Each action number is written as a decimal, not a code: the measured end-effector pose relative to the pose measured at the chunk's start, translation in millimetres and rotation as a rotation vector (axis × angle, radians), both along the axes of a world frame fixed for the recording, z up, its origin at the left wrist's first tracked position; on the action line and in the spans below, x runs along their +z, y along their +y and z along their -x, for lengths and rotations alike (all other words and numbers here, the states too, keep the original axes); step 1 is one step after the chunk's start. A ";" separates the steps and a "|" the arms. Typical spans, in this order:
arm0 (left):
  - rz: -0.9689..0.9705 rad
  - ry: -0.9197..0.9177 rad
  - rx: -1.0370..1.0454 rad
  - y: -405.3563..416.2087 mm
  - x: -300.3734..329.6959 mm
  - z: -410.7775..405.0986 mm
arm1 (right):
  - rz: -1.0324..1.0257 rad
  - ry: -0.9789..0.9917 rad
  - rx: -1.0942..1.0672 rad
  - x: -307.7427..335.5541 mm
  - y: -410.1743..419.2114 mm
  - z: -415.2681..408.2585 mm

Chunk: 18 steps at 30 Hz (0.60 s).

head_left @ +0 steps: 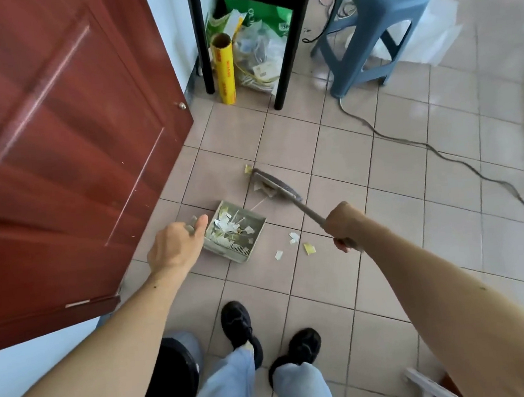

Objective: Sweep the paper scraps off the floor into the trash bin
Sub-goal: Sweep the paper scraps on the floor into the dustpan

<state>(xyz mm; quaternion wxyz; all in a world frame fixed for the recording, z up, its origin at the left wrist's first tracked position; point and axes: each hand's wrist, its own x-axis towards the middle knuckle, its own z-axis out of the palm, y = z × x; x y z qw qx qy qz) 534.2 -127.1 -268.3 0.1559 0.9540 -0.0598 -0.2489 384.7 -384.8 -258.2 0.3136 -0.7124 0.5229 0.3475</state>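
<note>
left hand point(175, 245) grips dustpan point(235, 233) | right hand point(341, 222) grips broom point(277, 187) | door point(56, 138) beside

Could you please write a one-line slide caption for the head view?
Left hand steadies a scrap-filled dustpan while right hand sweeps the broom toward it.

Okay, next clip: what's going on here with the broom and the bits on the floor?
A person is sweeping up torn paper on a tiled floor. The left hand holds the handle of a dustpan resting on the floor, already holding a pile of scraps. The right hand grips the broom, whose head sits beyond the pan with a few pieces against it. Several loose scraps lie on the tiles to the right of the pan, not yet collected. No trash bin can be clearly identified.
</note>
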 end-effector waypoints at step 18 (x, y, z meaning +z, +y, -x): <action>0.065 -0.038 0.027 12.3 7.3 4.1 | -0.135 0.054 0.344 97.0 -15.0 -21.8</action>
